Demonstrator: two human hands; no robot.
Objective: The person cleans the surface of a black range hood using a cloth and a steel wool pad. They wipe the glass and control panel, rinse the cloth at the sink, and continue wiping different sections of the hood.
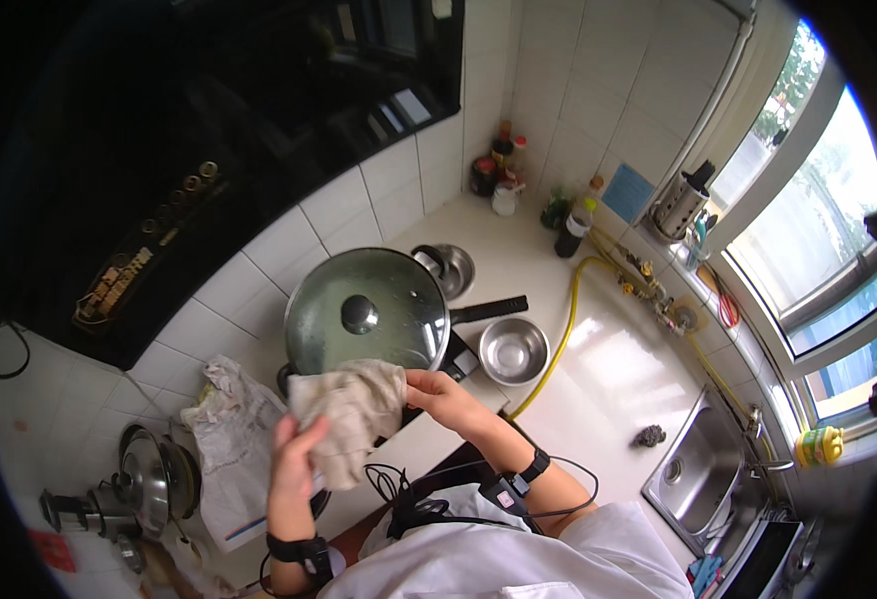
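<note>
Both my hands hold a beige cloth (352,419) in front of the stove. My left hand (296,449) grips its left edge, and my right hand (431,393) pinches its upper right corner. Just beyond the cloth, a large pan with a glass lid (401,307) sits on the stove, its black handle pointing right. The cloth overlaps the near rim of the lid in view; whether it touches cannot be told. A small steel bowl (514,351) stands right of the pan, and another steel vessel (457,271) is behind the handle.
A yellow gas hose (569,314) curves over the counter. Bottles and jars (504,168) stand in the back corner. At right are a steel sink (696,468) and a dark scouring pad (649,436). A white plastic bag (236,464) and stacked pots (146,479) lie at left.
</note>
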